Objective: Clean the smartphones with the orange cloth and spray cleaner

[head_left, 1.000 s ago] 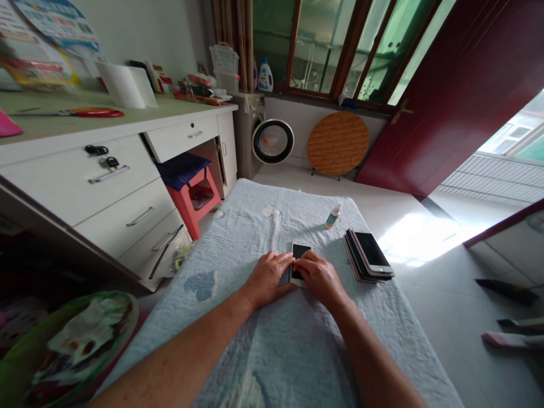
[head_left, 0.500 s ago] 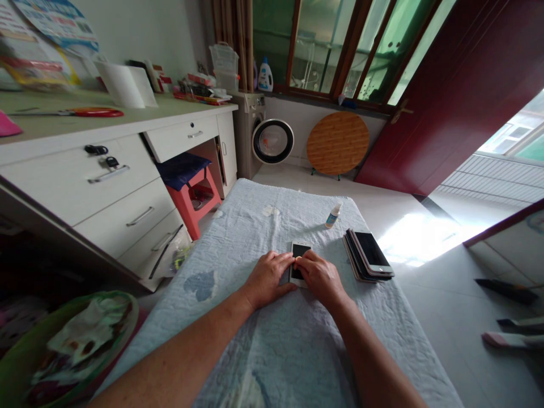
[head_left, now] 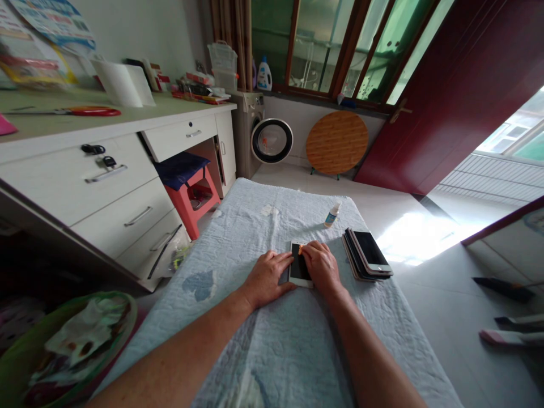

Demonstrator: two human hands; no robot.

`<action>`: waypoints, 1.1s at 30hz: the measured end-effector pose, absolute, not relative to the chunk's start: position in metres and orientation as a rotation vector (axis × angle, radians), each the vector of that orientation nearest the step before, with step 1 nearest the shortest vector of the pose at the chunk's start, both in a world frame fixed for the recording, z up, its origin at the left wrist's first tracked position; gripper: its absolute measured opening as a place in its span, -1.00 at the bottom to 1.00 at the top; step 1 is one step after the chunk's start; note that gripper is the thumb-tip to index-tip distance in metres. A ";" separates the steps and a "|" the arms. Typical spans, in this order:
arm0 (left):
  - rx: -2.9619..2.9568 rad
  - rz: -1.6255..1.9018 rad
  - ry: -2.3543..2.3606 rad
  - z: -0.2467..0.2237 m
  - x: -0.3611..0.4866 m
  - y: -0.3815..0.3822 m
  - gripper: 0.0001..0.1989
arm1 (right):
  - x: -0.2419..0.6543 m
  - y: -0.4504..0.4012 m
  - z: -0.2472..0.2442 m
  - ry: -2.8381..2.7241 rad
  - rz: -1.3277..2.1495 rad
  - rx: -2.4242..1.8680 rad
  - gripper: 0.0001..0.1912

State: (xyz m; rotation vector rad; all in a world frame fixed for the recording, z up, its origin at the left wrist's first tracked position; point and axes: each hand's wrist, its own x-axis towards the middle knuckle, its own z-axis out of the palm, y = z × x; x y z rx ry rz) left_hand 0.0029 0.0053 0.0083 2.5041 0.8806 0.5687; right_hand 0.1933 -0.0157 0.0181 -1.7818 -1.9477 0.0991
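Note:
A white smartphone (head_left: 301, 271) with a dark screen lies face up on the cloth-covered table (head_left: 272, 351). My left hand (head_left: 268, 276) steadies it along its left edge, fingertips at the upper side and thumb near the lower corner. Pinched in the fingers of my right hand (head_left: 322, 265) is a small orange piece (head_left: 300, 249), pressed to the upper part of the screen; its kind is too small to make out. Right of that hand rests a stack of phones (head_left: 369, 255), a white-framed one on top. A small spray bottle (head_left: 332, 215) stands beyond the hands.
On the left are a white drawer desk (head_left: 123, 198) and a red stool (head_left: 193, 198). A green basket (head_left: 127, 317) holding crumpled tissue sits at lower left. Farther back are a washing machine with its door open (head_left: 272, 140) and a round wooden board (head_left: 338, 141).
My right hand has slid up and slightly to the right over the phone, baring more of the screen and the orange piece. My left hand stays on the phone's left edge.

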 end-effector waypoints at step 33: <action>2.545 0.555 0.956 0.004 0.002 0.005 -0.35 | 0.204 -0.047 0.063 -2.283 0.791 -1.603 -0.77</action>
